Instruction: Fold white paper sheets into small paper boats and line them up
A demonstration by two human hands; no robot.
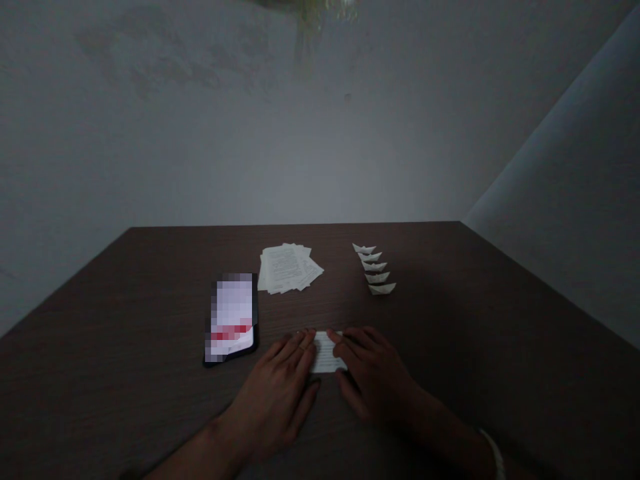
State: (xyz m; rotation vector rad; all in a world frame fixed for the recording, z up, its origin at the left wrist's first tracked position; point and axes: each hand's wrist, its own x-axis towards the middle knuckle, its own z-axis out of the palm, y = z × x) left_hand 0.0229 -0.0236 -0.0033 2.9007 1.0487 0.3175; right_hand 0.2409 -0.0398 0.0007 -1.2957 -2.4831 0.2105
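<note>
1. My left hand (283, 383) and right hand (380, 373) hide both ends of the small white rectangular paper (327, 357) with printed lines; whether it is folded, I cannot tell.
2. The print is too small to read. The black-edged phone (247, 347) has a pixelated screen, my forearms run out of view at the bottom, and the pale band (494, 453) on my right wrist is partly cut off. A yellowish-green patch (320, 10) at the top edge is hard to make out.
3. The paper lies flat on the dark brown wood-grain table (450, 300), between my hands. Its print lines run from nine to three o'clock; its long axis seems to follow them, but the covered ends keep me from being sure.
4. Both my hands are palm-down and unclenched, fingers resting on the paper: the left's stretched, the right's slightly bent.
5. From the paper, the phone sits towards ten o'clock, a fanned pile of white printed sheets (285, 268) at eleven, and a row of five small white folded-paper boats (376, 267) at one.
</note>
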